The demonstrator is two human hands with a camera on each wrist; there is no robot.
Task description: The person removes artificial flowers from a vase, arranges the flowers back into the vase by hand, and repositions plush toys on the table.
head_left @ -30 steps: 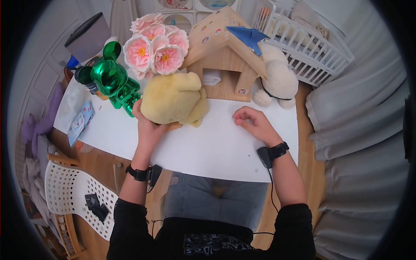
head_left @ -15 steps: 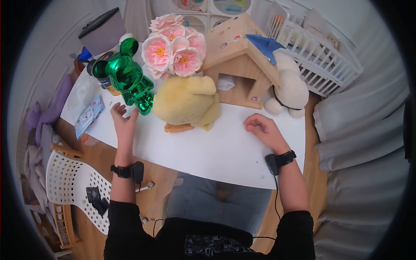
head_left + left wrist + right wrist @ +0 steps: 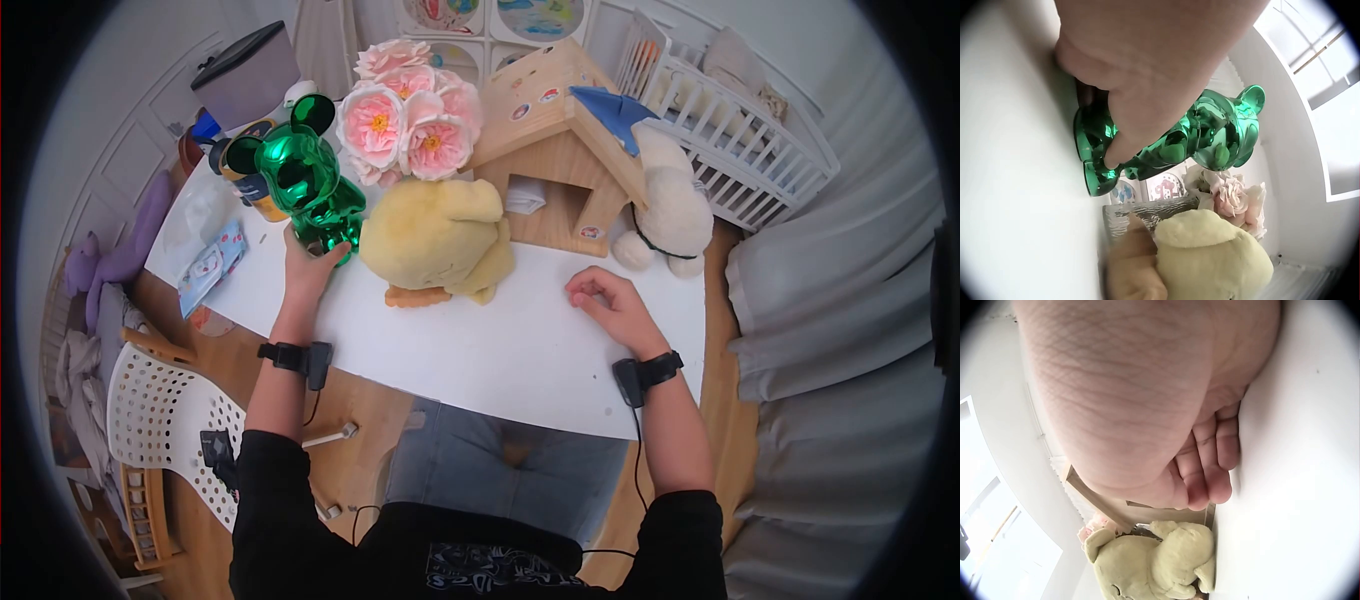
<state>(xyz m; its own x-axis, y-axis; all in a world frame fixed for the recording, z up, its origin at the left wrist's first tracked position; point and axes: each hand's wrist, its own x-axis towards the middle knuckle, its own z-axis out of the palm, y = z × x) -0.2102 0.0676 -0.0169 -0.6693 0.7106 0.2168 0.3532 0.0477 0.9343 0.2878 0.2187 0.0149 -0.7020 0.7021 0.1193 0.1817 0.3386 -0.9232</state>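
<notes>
My left hand (image 3: 308, 272) grips the lower legs of a shiny green bear figurine (image 3: 300, 172), which stands upright on the white table (image 3: 450, 350). In the left wrist view, the thumb lies across the front of the figurine's legs (image 3: 1100, 178); the other fingers are mostly hidden behind. Just right of the figurine sits a yellow plush toy (image 3: 430, 235) with an orange foot. My right hand (image 3: 612, 300) rests on the table with its fingers loosely curled and nothing in them, well to the right of the plush, as the right wrist view also shows.
Behind the plush stand pink flowers (image 3: 410, 115) and a wooden toy house (image 3: 540, 150) with a blue piece on its roof. A white plush (image 3: 672, 215) sits right of the house. At the left lie a blue patterned packet (image 3: 213, 265) and a jar (image 3: 262, 200).
My left hand has let go of the yellow plush, moved left and taken hold of the green figurine's legs. The right hand has stayed resting on the table. The head view has shifted slightly.
</notes>
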